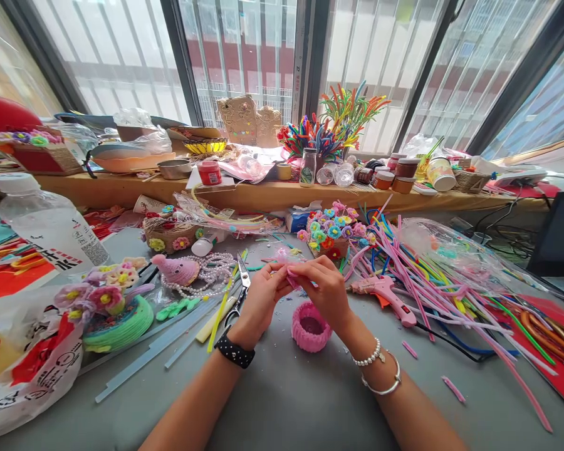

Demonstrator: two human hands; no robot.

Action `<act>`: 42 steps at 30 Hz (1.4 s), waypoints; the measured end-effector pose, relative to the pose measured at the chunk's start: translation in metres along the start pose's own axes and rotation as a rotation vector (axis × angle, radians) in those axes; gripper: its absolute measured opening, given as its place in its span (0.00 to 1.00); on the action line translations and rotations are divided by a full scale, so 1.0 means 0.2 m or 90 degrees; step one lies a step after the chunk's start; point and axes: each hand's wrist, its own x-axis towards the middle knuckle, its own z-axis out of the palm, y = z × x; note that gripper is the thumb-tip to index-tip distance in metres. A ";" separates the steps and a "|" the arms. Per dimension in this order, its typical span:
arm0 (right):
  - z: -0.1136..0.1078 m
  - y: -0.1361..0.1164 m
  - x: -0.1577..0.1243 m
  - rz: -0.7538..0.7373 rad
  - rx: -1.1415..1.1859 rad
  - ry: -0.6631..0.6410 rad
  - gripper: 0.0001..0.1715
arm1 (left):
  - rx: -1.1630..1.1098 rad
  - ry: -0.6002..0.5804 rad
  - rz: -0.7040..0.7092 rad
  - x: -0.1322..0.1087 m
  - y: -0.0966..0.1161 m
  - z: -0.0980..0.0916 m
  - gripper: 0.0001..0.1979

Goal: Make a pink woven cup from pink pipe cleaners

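Note:
My left hand (pixel 259 299) and my right hand (pixel 323 287) meet above the grey table, fingers pinched together on a small pink pipe-cleaner piece (pixel 292 276). A black watch sits on the left wrist, pearl and silver bracelets on the right. Just below the hands stands a small pink woven basket (pixel 311 326), untouched. Scissors (pixel 239 297) lie to the left of my left hand. A pink glue gun (pixel 386 295) lies to the right of my right hand.
A heap of coloured pipe cleaners (pixel 432 282) spreads at the right. A flower basket (pixel 333 237) stands behind the hands. A green basket with flowers (pixel 115 316), a pearl string (pixel 212 270), a water bottle (pixel 47 225) and a plastic bag (pixel 23 369) crowd the left. Jars line the windowsill shelf (pixel 263 191).

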 end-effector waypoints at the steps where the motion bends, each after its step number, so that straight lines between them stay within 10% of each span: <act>1: 0.01 0.01 0.00 0.007 -0.007 -0.006 0.08 | 0.001 0.001 -0.001 0.00 0.00 0.00 0.10; 9: -0.04 0.00 0.04 0.188 0.265 0.194 0.07 | 0.020 0.033 -0.014 0.02 0.00 -0.01 0.08; 17: -0.02 0.02 0.00 -0.043 -0.076 -0.003 0.09 | 0.051 0.039 0.054 -0.02 0.01 0.02 0.13; 28: -0.09 0.10 0.09 0.401 0.520 0.265 0.15 | 0.064 0.041 0.037 0.01 0.03 -0.01 0.13; 42: -0.07 0.08 0.06 0.527 0.371 -0.032 0.18 | -0.051 -0.007 0.041 0.01 0.05 -0.01 0.14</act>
